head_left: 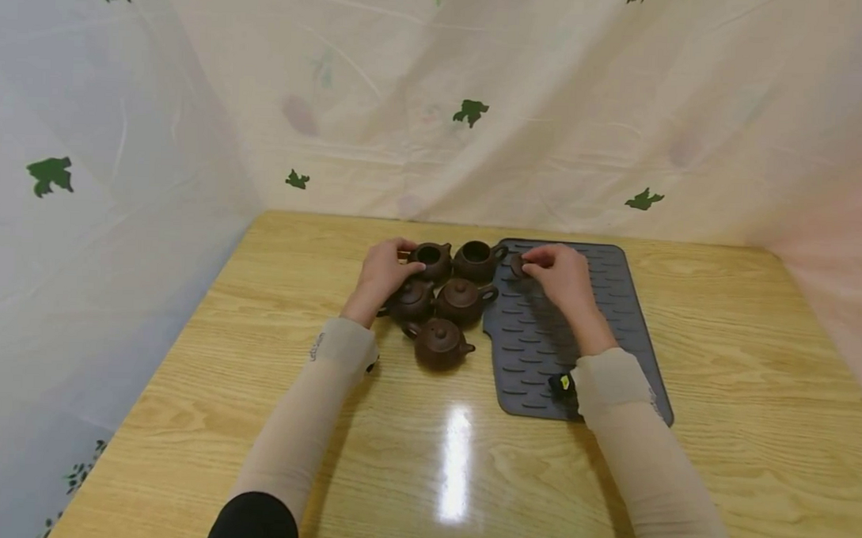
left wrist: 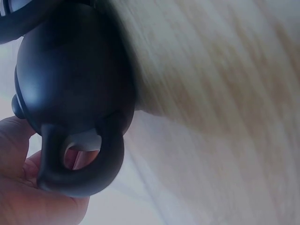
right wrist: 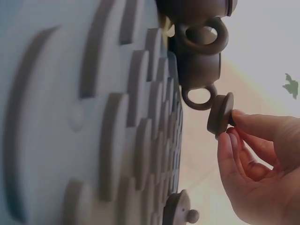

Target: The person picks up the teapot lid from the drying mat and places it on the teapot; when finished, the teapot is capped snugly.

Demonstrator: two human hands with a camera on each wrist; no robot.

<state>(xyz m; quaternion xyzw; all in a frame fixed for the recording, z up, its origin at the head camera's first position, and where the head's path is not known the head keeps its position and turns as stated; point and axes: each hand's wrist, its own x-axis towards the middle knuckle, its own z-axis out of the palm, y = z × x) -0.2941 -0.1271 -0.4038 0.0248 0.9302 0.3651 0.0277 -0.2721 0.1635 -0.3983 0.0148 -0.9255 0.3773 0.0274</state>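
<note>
My left hand (head_left: 387, 269) holds a lidless dark brown teapot (head_left: 431, 263) at the back left of a close group, thumb on its near side. Beside it stands a second lidless teapot (head_left: 476, 260). Three lidded ones sit in front: a left teapot (head_left: 410, 302), a right teapot (head_left: 460, 302) and the nearest teapot (head_left: 439, 345). Over the mat's back left corner, my right hand (head_left: 561, 275) pinches a teapot lid (right wrist: 220, 114) by its knob with thumb and fingers. In the left wrist view, a lidded teapot (left wrist: 75, 70) partly hides the left hand.
The dark grey ridged drying mat (head_left: 618, 307) lies right of the teapots, under the right hand. Another lid (right wrist: 176, 209) rests on it in the right wrist view. Behind the wooden table (head_left: 258, 334) hangs a pale curtain (head_left: 378, 140) with green bird shapes.
</note>
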